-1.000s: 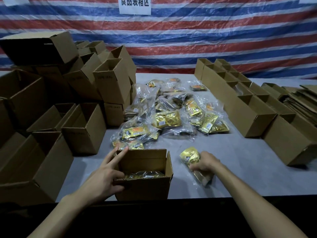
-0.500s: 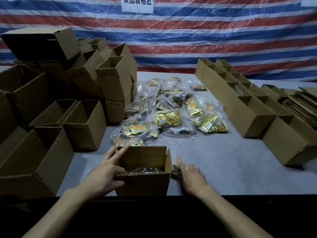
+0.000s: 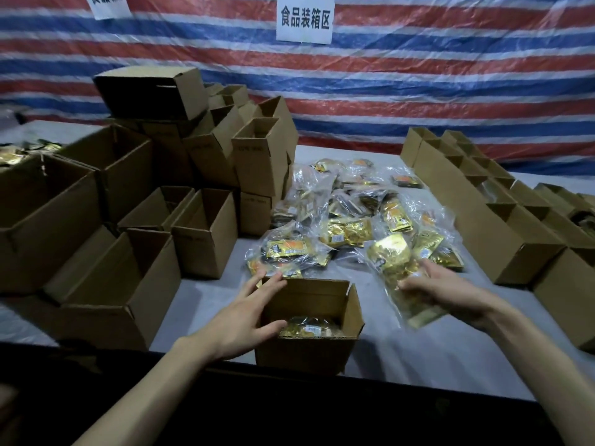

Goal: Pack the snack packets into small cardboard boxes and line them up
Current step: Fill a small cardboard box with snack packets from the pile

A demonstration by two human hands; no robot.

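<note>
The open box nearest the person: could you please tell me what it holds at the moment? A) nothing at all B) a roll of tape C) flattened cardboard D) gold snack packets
D: gold snack packets lie in the bottom of the open box, while the right hand holds a packet bag beside it.

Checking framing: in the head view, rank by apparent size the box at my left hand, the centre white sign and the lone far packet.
1. open box (nearest the camera)
2. centre white sign
3. lone far packet
</note>
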